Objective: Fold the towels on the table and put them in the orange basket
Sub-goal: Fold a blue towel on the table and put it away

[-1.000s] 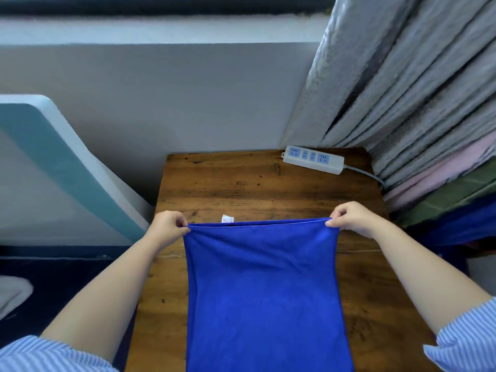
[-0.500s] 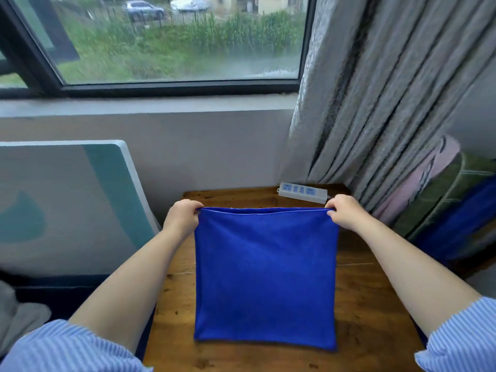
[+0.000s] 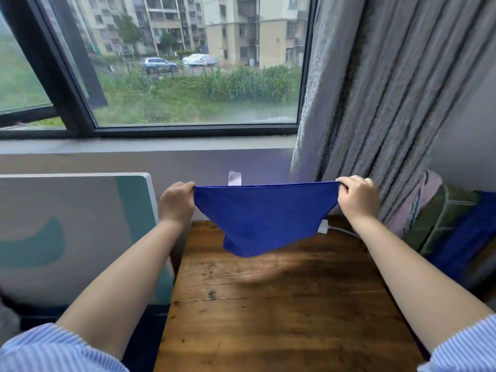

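Blue towel point(image 3: 264, 218) stretched between hands (left point(image 3: 175, 202), right point(image 3: 355, 198)), above table point(image 3: 281, 304)

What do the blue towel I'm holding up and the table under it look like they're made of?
The blue towel, held at its top corners by the left hand and right hand, looks like soft, matte, fine-pile cloth, possibly microfibre: it sags limply, without shine. The table looks like solid wood with a worn brown stain: grain lines, plank seams and dark marks show.
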`<move>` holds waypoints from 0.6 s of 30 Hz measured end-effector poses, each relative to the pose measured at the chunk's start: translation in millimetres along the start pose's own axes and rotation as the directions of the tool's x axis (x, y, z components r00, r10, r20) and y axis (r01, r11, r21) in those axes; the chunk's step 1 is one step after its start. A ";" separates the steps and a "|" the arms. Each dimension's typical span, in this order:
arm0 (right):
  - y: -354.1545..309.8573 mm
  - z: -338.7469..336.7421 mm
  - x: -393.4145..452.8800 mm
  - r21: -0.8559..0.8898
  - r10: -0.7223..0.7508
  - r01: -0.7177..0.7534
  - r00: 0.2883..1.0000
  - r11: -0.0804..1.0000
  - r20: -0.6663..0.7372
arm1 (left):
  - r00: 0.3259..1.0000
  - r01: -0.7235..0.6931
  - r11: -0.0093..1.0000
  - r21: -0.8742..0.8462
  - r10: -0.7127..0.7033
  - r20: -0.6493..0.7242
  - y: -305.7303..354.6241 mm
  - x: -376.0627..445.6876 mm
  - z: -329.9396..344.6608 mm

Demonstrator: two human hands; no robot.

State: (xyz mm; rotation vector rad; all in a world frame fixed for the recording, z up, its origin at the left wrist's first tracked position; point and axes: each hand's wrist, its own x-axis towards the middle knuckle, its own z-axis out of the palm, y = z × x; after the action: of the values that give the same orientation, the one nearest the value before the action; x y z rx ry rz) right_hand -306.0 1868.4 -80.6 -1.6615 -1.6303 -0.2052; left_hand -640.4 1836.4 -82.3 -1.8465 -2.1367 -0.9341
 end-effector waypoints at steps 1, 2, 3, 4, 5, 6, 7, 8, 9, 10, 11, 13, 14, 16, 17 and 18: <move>-1.6 -1.1 2.1 0.001 -0.001 0.001 0.999 1.000 0.034 | 1.000 0.010 1.000 -0.027 -0.010 0.018 -0.5 0.4 -0.3; -3.9 -1.8 4.4 0.013 0.001 -0.002 0.998 1.000 0.057 | 0.999 0.026 0.999 -0.044 -0.025 0.033 -1.3 0.6 0.0; -6.3 -2.4 6.5 0.025 0.009 -0.011 0.997 1.000 0.074 | 0.998 0.045 0.997 -0.065 -0.042 0.045 -2.2 0.7 1.2; -7.7 -1.8 8.4 0.027 0.019 -0.021 0.996 0.999 0.089 | 0.997 0.066 0.994 -0.085 -0.061 0.056 -3.4 0.9 2.8; -8.6 0.5 8.7 0.021 0.029 -0.031 0.993 0.999 0.112 | 0.994 0.087 0.991 -0.104 -0.079 0.074 -4.7 0.4 5.9; -9.9 3.6 9.6 0.013 0.031 -0.033 0.990 0.999 0.138 | 0.992 0.106 0.987 -0.122 -0.096 0.087 -5.7 0.6 8.4; -10.2 8.3 10.6 0.006 0.042 -0.043 0.984 0.999 0.171 | 0.988 0.128 0.982 -0.138 -0.114 0.106 -6.7 1.4 11.5; -10.0 13.0 11.8 -0.003 0.058 -0.059 0.978 0.998 0.200 | 0.983 0.150 0.978 -0.145 -0.132 0.126 -7.7 2.9 14.7; -10.0 19.0 13.5 -0.014 0.078 -0.077 0.971 0.997 0.226 | 0.978 0.171 0.974 -0.146 -0.150 0.144 -9.1 5.2 18.4; -9.2 24.6 14.1 -0.019 0.091 -0.089 0.965 0.996 0.246 | 0.974 0.187 0.972 -0.143 -0.164 0.157 -10.4 6.7 22.0; -7.9 30.0 14.0 -0.016 0.100 -0.100 0.959 0.995 0.266 | 0.969 0.201 0.969 -0.141 -0.177 0.170 -12.3 7.6 25.5; -5.8 42.4 14.0 0.001 0.108 -0.113 0.947 0.994 0.301 | 0.959 0.233 0.963 -0.137 -0.205 0.195 -16.7 11.3 33.6; -5.4 48.1 13.9 0.016 0.099 -0.109 0.945 0.994 0.313 | 0.953 0.254 0.958 -0.132 -0.224 0.205 -18.7 13.5 37.5; -5.4 60.1 13.3 0.054 0.079 -0.102 0.942 0.993 0.327 | 0.939 0.298 0.947 -0.121 -0.268 0.216 -22.8 18.5 44.2; -6.4 65.7 13.3 0.079 0.061 -0.092 0.944 0.993 0.325 | 0.934 0.317 0.940 -0.124 -0.286 0.213 -24.9 20.5 46.6; -8.4 70.1 13.5 0.106 0.039 -0.076 0.949 0.991 0.312 | 0.933 0.327 0.935 -0.136 -0.297 0.203 -26.0 22.3 48.1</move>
State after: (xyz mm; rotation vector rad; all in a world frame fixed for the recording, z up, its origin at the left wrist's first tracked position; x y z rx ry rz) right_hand -339.1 1920.9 -116.6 -1.7121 -1.7809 0.1887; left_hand -656.9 1880.4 -117.9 -1.7512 -2.5949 -1.0771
